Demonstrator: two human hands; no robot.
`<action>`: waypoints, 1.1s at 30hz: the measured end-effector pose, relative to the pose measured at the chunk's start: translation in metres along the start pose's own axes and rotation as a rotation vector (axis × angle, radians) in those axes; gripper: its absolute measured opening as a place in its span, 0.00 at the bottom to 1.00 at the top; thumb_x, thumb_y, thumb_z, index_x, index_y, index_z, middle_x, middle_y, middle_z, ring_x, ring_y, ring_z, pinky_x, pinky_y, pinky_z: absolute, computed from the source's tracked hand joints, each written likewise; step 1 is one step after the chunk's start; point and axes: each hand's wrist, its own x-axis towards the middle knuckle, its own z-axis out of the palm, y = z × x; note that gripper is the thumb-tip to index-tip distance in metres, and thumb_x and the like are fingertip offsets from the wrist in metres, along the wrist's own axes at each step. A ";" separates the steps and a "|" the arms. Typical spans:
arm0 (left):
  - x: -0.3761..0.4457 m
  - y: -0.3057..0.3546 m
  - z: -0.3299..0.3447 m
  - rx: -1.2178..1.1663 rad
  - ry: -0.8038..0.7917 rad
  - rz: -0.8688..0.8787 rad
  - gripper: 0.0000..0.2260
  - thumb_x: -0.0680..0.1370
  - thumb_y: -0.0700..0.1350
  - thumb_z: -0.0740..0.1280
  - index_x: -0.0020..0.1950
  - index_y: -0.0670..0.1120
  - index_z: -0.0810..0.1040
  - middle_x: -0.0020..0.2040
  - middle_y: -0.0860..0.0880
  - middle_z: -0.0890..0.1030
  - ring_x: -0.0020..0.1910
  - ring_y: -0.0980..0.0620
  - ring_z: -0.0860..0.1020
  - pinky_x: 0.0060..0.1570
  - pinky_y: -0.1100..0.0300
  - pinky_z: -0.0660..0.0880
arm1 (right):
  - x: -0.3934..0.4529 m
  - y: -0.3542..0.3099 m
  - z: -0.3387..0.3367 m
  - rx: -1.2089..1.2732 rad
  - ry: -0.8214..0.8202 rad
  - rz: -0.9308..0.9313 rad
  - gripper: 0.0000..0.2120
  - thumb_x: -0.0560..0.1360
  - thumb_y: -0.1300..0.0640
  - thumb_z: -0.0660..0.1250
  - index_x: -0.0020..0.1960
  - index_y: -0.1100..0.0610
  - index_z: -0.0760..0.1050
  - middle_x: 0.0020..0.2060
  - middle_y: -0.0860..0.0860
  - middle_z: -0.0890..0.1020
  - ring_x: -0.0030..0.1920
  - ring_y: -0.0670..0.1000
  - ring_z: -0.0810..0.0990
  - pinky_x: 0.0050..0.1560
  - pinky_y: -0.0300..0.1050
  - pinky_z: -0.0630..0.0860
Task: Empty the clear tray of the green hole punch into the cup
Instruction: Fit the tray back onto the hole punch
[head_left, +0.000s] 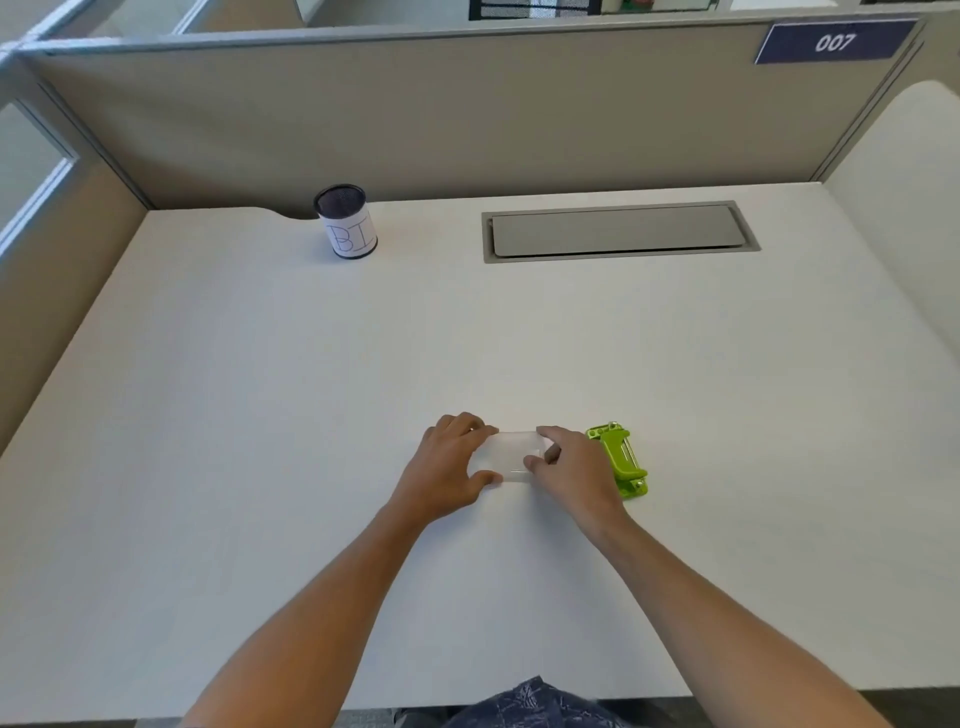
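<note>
A clear plastic tray (511, 453) sits low on the white desk between both my hands. My left hand (449, 467) grips its left end with thumb and fingers. My right hand (571, 470) pinches its right end. The green hole punch (621, 457) lies on the desk just right of my right hand, apart from the tray and partly hidden by that hand. The cup (346, 221), a dark mesh cylinder with a white paper label, stands upright at the far left of the desk near the partition. I cannot tell what is inside the tray.
A grey cable hatch (618, 231) is set into the desk at the back right. Beige partition walls (467, 119) close the desk at the back and left. The desk's front edge (260, 714) is near my body.
</note>
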 end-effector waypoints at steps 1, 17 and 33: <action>-0.003 0.000 0.003 -0.017 0.000 -0.011 0.27 0.74 0.53 0.75 0.71 0.48 0.75 0.64 0.51 0.76 0.63 0.48 0.72 0.66 0.56 0.68 | -0.002 0.001 0.001 -0.043 -0.015 -0.012 0.23 0.75 0.55 0.73 0.69 0.54 0.77 0.44 0.51 0.85 0.50 0.52 0.84 0.54 0.44 0.79; -0.021 -0.006 0.008 -0.245 0.005 -0.163 0.38 0.67 0.53 0.81 0.74 0.48 0.72 0.65 0.54 0.72 0.63 0.53 0.72 0.66 0.57 0.72 | -0.024 0.017 -0.027 -0.335 0.358 -0.240 0.21 0.73 0.60 0.75 0.64 0.62 0.78 0.53 0.58 0.78 0.55 0.60 0.79 0.52 0.54 0.80; -0.028 -0.011 0.010 -0.306 0.059 -0.207 0.26 0.71 0.48 0.79 0.68 0.52 0.78 0.58 0.57 0.70 0.51 0.65 0.73 0.57 0.64 0.70 | -0.011 0.040 -0.048 -0.337 0.226 0.196 0.21 0.71 0.52 0.76 0.61 0.61 0.79 0.54 0.59 0.80 0.55 0.62 0.80 0.49 0.52 0.79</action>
